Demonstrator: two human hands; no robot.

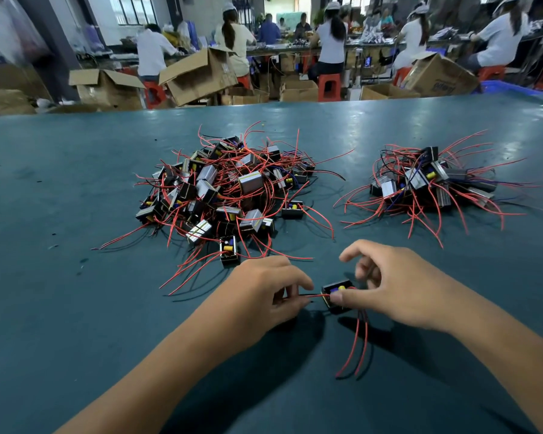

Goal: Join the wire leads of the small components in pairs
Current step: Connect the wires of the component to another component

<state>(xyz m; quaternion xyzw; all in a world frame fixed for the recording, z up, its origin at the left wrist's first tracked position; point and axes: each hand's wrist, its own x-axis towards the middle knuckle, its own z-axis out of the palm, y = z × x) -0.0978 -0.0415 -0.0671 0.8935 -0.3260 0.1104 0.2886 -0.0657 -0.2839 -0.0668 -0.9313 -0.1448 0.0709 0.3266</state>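
A small black component (337, 294) with a yellow part on top sits between the two hands, low over the green table (76, 189). The right hand (398, 289) holds it: the thumb presses on its near left edge and the curled fingers close over its far side, though their tips are blurred. From the component's left side a red wire (317, 296) and a black one run straight across to the left hand (270, 292), whose curled fingers pinch the wire ends; the exact grip is hidden under the hand. More red leads (356, 349) hang from below the right thumb and trail toward the person, ending on the table.

Just beyond the left hand lies a big heap (223, 189) of the same black components, tangled in red and black wires, with one loose piece near that hand's knuckles. Farther out beyond the right hand, well apart from the first heap, is a smaller pile (433, 183). Past the table's far edge stand open cardboard boxes (198, 76) and seated workers at benches.
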